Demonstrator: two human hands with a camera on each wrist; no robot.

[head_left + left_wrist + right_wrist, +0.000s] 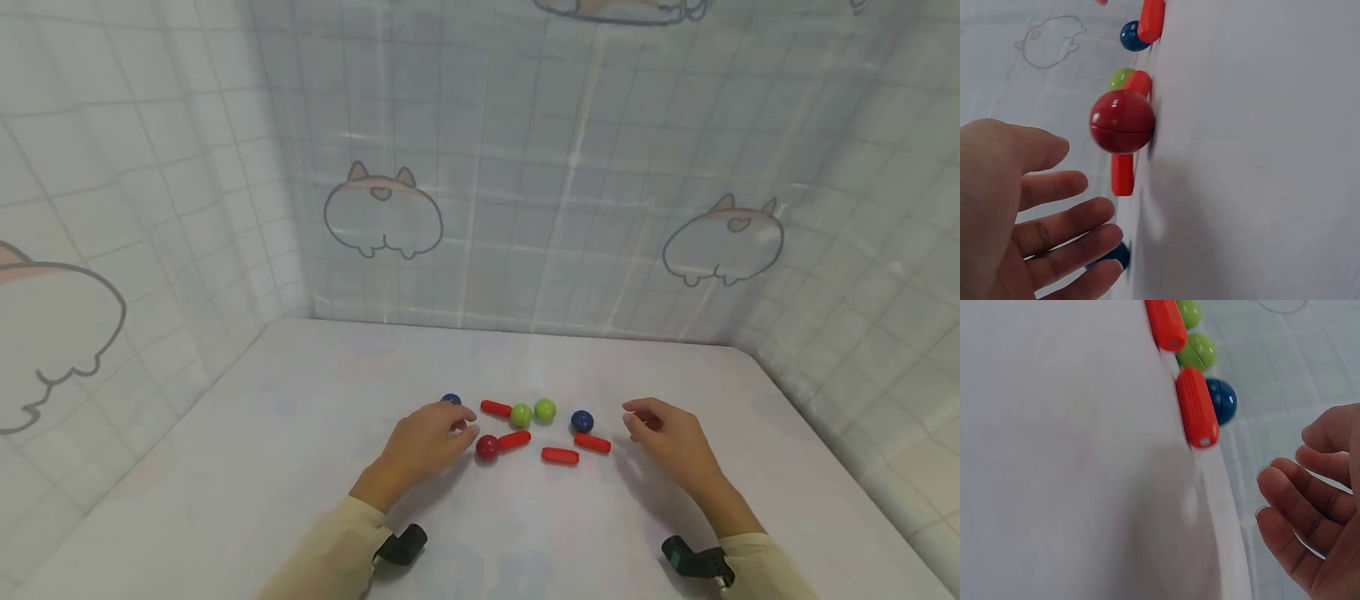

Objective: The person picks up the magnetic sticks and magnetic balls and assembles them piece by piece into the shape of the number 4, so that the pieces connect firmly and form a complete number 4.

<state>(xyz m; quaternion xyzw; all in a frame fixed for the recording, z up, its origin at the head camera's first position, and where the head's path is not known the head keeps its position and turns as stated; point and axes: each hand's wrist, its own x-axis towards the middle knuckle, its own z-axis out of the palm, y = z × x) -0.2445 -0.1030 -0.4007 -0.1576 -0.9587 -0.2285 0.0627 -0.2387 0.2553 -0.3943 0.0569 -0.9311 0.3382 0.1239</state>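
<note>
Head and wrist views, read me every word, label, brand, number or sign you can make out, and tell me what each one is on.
There are none to read.
Balls and red sticks: no lettering visible.
Backdrop: grid lines and cartoon drawings, no words visible.
Black wrist devices: any marking is too small to read.

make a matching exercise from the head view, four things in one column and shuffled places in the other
Things
1. dark red ball
2. green balls
3. left hand
4. right hand

Places
A. to the right of every ball
B. side by side, between the two blue balls
C. partly hiding the leftmost blue ball
D. closest to the person of all the balls

Pairs: 1-D, 2-B, 3-C, 4-A
</note>
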